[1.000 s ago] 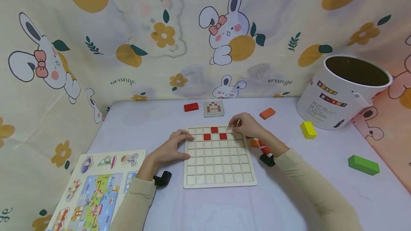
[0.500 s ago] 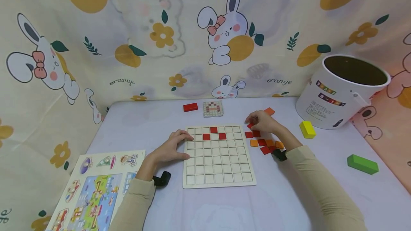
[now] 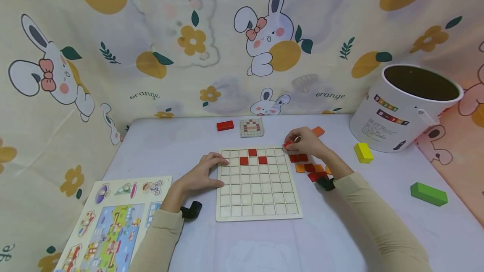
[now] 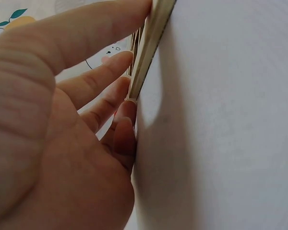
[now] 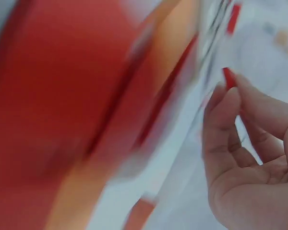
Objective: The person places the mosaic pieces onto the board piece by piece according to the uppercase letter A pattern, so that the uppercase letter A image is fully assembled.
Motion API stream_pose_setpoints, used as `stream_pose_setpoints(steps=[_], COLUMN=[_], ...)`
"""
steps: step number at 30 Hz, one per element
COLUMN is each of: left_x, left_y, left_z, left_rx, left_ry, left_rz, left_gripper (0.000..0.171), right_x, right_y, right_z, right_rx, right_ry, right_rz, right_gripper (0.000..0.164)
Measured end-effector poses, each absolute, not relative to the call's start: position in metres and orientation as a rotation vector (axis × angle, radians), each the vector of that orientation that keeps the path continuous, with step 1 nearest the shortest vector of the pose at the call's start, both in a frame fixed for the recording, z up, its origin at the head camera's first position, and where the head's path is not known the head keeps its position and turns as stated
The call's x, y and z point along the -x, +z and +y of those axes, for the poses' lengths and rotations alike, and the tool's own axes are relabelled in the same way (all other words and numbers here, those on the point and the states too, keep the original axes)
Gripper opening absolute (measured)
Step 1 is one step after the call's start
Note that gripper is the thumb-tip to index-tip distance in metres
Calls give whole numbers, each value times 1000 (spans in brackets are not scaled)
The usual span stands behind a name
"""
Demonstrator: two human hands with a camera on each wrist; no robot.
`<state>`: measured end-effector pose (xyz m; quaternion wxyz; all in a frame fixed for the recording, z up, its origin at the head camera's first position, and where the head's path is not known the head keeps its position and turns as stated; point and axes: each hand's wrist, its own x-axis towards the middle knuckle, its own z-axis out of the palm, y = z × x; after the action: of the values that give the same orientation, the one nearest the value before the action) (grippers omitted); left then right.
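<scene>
On the desk (image 3: 242,247) lay the grid board (image 3: 258,200), the left hand's (image 3: 202,174) relaxed fingers touching its left edge. The right hand (image 3: 305,141) had just drawn from the loose tiles (image 3: 298,158) towards the far-right corner, pinching a red tile (image 3: 288,145), unplaced; three red squares (image 3: 252,153) filled cells.

Square cream grid bd (image 3: 256,188) lies flat on the tbl, left hand (image 3: 204,173) resting w/ thumb + fingers on its left edge. 3 red tiles sit in it: one (image 3: 252,153) mid of the far row, the other two (image 3: 243,161) in the 2nd row, one sq over either side. Right hand (image 3: 302,142) pinches a small red tile (image 5: 229,78) btwn thumb + fingertips, tilted, rt by the bd's far right corner. Loose red/orange tiles (image 3: 310,167) lie just off the right edge, some overlapping.
</scene>
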<state>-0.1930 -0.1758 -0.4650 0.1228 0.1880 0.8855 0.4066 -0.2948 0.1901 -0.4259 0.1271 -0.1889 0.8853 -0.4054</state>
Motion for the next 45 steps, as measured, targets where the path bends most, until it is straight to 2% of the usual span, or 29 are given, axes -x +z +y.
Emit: stream_pose_setpoints(steps=[5, 14, 18, 21, 27, 37, 45], left_x=[193, 195, 196, 196, 194, 194, 194], left_y=[-463, -464, -465, -464, -463, -463, -462], left_z=[-176, -179, -178, -178, -177, -178, -176], left_rx=[-559, -606, -613, -606, -583, -595, -585], left_ry=[1180, 1177, 1182, 1185, 1192, 1190, 1168], left_rz=[2582, 2575, 2567, 2564, 2565, 2564, 2584], left_gripper=[59, 60, 60, 60, 59, 60, 60], right_x=[278, 257, 255, 253, 250, 247, 246], right_y=[-418, -419, -423, -426, -429, -428, -417], right_z=[139, 62, 49, 43, 39, 40, 69], right_rx=[741, 960, 957, 947, 956, 962, 935], right_ry=[-1272, -1180, -1097, -1067, -1005, -823, -1116], right_rz=[2380, 2320, 2321, 2337, 2403, 2534, 2461], right_gripper=[14, 5, 14, 17, 10, 9, 5])
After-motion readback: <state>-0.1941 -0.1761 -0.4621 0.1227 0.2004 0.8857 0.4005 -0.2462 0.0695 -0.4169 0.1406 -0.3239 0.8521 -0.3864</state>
